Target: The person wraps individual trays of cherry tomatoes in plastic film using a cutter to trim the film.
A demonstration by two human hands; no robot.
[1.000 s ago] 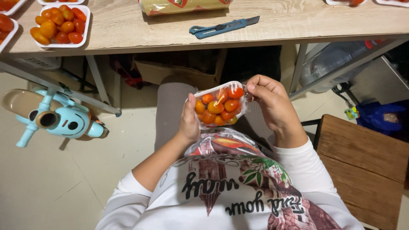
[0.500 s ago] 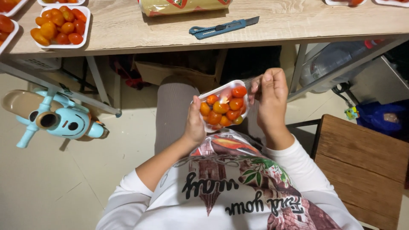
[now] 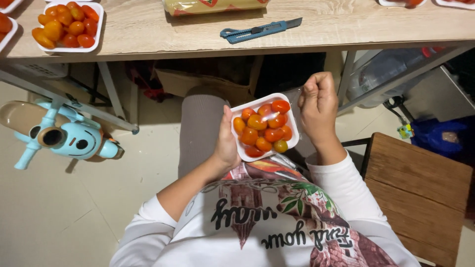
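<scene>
1. Held over the lap, below the front edge of the pale wooden surface (image 3: pixel 316 34): a small white foam tray of orange and red cherry tomatoes (image 3: pixel 264 126), covered with shiny clear film.
2. Left hand (image 3: pixel 226 146) clamped on the tray's left rim, thumb lying along that edge.
3. Right hand (image 3: pixel 319 101) now off the tray and just beside its right rim, curled into a loose fist; pinching film or empty, cannot tell.
4. Compared with a second ago: right hand no longer cupped over the tray's right side and top, tray turned flatter toward the camera, tomatoes fully in view.
5. Judged from that: wrap on the right side seemingly pulled over and let go, tray carried by the left hand alone.
6. On the surface, near its front edge: a blue utility knife (image 3: pixel 260 30), untouched and well apart from both hands.
7. At the far edge: a roll of film in a printed wrapper (image 3: pixel 215 6).
8. At the left corner: another white foam tray of tomatoes (image 3: pixel 68 27).
9. On the floor to the left: a light-blue plastic device (image 3: pixel 64 138).
10. To the right: a brown wooden stool (image 3: pixel 420 188).
</scene>
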